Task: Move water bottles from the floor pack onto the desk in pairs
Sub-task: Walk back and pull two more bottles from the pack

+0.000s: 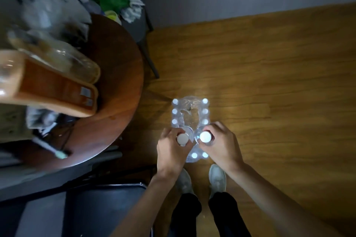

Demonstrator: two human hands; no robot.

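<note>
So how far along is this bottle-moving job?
Midway, it seems. The torn pack on the floor has an emptied centre. Left hand and right hand each grip a bottle. About eight caps remain in the pack; moved bottles on the desk cannot be made out.

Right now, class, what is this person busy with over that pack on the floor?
A person stands over a plastic-wrapped pack of water bottles on the wooden floor. The left hand grips one bottle near its white cap, and the right hand grips another bottle the same way. Both bottles are upright above the pack's near end. More white caps show in the pack. The round wooden desk is to the left.
</note>
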